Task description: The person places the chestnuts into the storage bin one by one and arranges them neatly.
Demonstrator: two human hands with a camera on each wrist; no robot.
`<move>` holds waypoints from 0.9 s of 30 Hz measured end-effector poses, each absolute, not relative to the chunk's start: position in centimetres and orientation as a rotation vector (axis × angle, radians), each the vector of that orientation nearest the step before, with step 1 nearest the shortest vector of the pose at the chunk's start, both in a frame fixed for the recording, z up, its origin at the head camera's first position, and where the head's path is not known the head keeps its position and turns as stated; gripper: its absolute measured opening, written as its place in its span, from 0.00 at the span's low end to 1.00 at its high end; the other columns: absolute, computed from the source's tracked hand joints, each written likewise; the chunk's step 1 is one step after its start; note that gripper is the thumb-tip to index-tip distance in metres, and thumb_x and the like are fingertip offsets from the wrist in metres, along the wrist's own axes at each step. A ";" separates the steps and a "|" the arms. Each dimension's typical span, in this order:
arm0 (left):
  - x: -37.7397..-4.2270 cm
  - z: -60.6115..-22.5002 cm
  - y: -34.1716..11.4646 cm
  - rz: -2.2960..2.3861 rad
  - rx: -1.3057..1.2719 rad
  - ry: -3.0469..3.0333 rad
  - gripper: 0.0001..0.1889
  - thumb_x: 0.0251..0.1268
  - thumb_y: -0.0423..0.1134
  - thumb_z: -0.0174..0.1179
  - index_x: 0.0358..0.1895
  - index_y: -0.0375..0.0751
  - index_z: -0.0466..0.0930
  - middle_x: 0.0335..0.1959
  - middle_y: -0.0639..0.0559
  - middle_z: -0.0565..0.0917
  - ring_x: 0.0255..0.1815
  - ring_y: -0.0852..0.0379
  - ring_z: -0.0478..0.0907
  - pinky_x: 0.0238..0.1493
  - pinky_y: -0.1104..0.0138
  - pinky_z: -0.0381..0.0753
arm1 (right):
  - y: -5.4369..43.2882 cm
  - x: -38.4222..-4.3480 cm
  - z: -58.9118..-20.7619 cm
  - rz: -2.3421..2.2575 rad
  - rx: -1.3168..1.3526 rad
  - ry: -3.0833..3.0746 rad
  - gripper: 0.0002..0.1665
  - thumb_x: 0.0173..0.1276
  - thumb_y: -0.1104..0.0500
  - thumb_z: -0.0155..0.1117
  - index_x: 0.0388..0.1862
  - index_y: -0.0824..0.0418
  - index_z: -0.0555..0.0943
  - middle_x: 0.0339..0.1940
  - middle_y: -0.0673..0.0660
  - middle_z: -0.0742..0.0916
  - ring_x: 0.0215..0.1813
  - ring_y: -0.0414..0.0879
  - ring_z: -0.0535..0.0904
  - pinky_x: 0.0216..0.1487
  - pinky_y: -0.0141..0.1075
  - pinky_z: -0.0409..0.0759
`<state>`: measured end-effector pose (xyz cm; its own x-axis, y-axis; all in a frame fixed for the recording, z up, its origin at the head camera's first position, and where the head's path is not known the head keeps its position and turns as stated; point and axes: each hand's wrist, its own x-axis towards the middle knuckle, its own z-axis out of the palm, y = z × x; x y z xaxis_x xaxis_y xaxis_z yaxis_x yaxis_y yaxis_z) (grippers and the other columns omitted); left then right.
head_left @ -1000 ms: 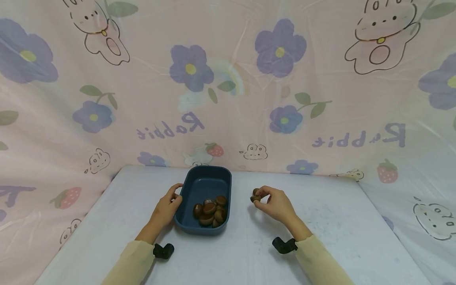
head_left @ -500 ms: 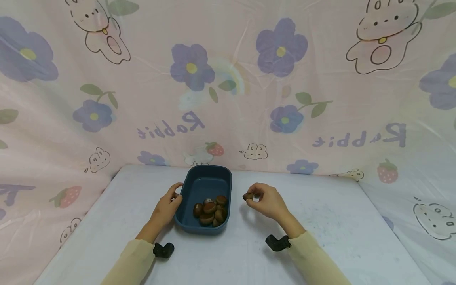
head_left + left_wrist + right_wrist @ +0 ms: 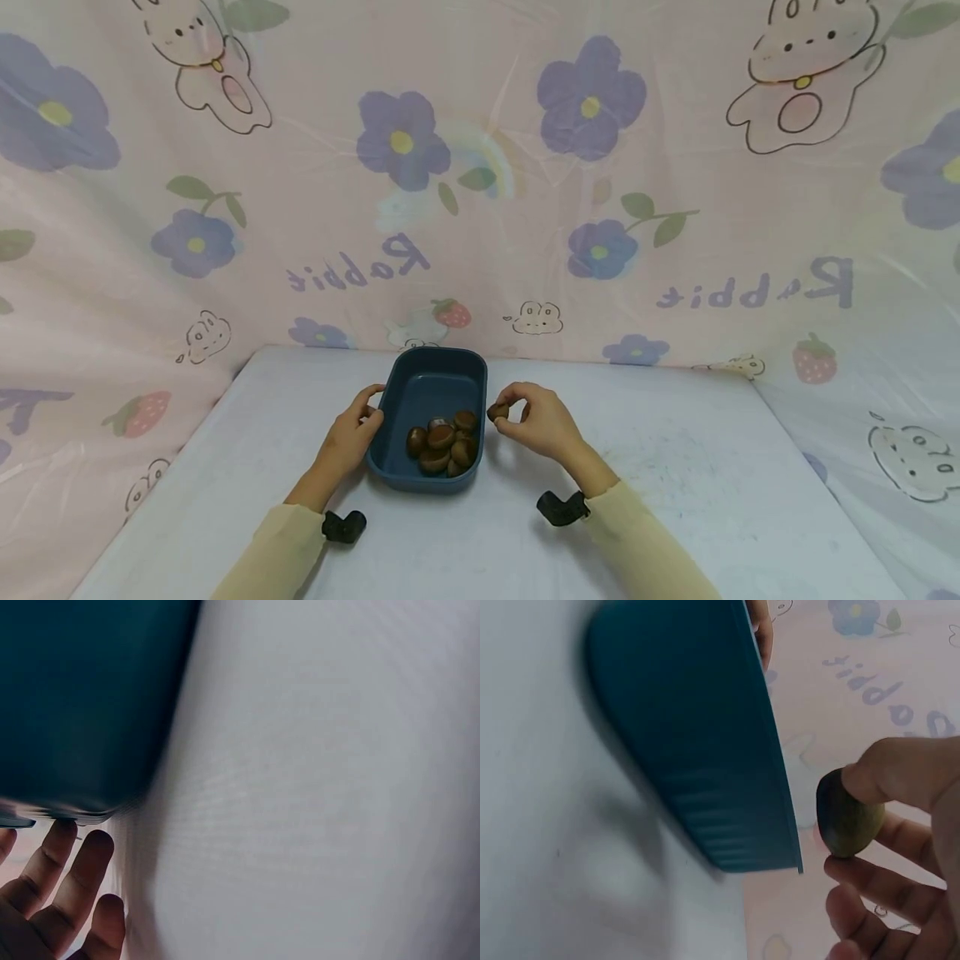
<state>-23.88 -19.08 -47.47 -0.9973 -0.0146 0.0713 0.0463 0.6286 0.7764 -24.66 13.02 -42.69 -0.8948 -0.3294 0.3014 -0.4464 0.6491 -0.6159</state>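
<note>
A dark blue rectangular tub point(image 3: 431, 392) stands on the white table, with several brown chestnuts point(image 3: 442, 450) piled in its near end. My left hand point(image 3: 347, 442) touches the tub's left side, thumb and index fingertip at the rim. In the left wrist view its other fingers point(image 3: 79, 892) extend loosely against the tub's end. My right hand point(image 3: 542, 423) pinches a chestnut point(image 3: 847, 814) between thumb and fingers, just outside the tub's right rim. The right wrist view shows this chestnut above rim height, beside the tub's wall point(image 3: 697, 750).
The white tabletop point(image 3: 697, 475) spreads to both sides of the tub. Behind it hangs a pink curtain point(image 3: 487, 233) printed with rabbits and flowers. Black wrist-worn mounts point(image 3: 562, 508) stick out at both cuffs.
My right hand has moved left with the chestnut, from well right of the tub to right beside its rim. My left hand and the tub have stayed in place.
</note>
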 end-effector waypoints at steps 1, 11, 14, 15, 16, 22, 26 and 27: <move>-23.8 -47.4 -19.1 -1.330 -0.025 -2.767 0.23 0.70 0.46 0.45 0.68 0.61 0.64 0.40 0.48 0.81 0.32 0.55 0.72 0.35 0.64 0.70 | 12.8 -24.7 -42.7 1.078 0.650 -2.704 0.11 0.53 0.56 0.72 0.36 0.46 0.82 0.34 0.42 0.85 0.28 0.40 0.74 0.30 0.31 0.72; -23.8 -47.3 -19.1 -1.337 -0.028 -2.768 0.23 0.70 0.45 0.45 0.68 0.61 0.64 0.40 0.48 0.80 0.32 0.55 0.72 0.35 0.64 0.70 | 11.2 -24.9 -42.7 1.027 0.718 -2.736 0.13 0.54 0.55 0.72 0.39 0.45 0.83 0.39 0.43 0.85 0.22 0.36 0.70 0.27 0.33 0.70; -23.8 -47.3 -19.0 -1.341 -0.023 -2.765 0.23 0.70 0.45 0.45 0.68 0.61 0.64 0.41 0.47 0.81 0.33 0.55 0.73 0.35 0.64 0.70 | 10.8 -25.0 -42.8 1.063 0.759 -2.731 0.13 0.55 0.56 0.71 0.40 0.47 0.82 0.40 0.44 0.85 0.22 0.36 0.70 0.25 0.31 0.71; -23.8 -47.3 -19.0 -1.339 -0.023 -2.767 0.23 0.70 0.45 0.45 0.68 0.60 0.64 0.41 0.48 0.81 0.33 0.55 0.73 0.35 0.64 0.70 | 10.7 -25.0 -42.9 1.079 0.772 -2.730 0.13 0.55 0.57 0.71 0.41 0.48 0.82 0.41 0.44 0.85 0.22 0.37 0.70 0.25 0.31 0.71; -23.8 -47.3 -19.0 -1.341 -0.023 -2.766 0.23 0.70 0.45 0.45 0.68 0.60 0.64 0.41 0.48 0.81 0.33 0.55 0.73 0.36 0.64 0.70 | 10.6 -25.0 -42.9 1.086 0.780 -2.732 0.13 0.56 0.57 0.71 0.41 0.48 0.82 0.41 0.45 0.85 0.22 0.37 0.70 0.25 0.30 0.71; -23.8 -47.3 -19.1 -1.342 -0.031 -2.760 0.23 0.70 0.44 0.45 0.68 0.60 0.64 0.40 0.47 0.80 0.33 0.55 0.72 0.35 0.64 0.70 | 9.9 -25.1 -43.2 1.096 0.820 -2.758 0.13 0.58 0.56 0.69 0.43 0.49 0.82 0.43 0.46 0.84 0.23 0.37 0.71 0.25 0.30 0.72; -23.9 -47.4 -19.1 -1.341 -0.036 -2.761 0.23 0.70 0.45 0.45 0.68 0.60 0.64 0.40 0.47 0.80 0.32 0.55 0.72 0.34 0.64 0.70 | 9.5 -25.1 -43.3 1.080 0.826 -2.783 0.13 0.58 0.56 0.69 0.43 0.49 0.82 0.44 0.47 0.84 0.22 0.36 0.71 0.23 0.30 0.71; -23.9 -47.4 -19.1 -1.341 -0.036 -2.761 0.23 0.70 0.45 0.45 0.68 0.60 0.64 0.40 0.47 0.80 0.32 0.55 0.72 0.34 0.64 0.70 | 9.4 -25.1 -43.4 1.075 0.824 -2.788 0.13 0.58 0.56 0.69 0.43 0.49 0.82 0.43 0.47 0.84 0.21 0.36 0.70 0.22 0.30 0.71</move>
<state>-23.88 -19.11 -47.42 -0.9972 -0.0101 0.0746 0.0524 0.6186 0.7840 -25.09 9.39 -43.39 -0.8579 -0.4635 0.2219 -0.4926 0.6185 -0.6123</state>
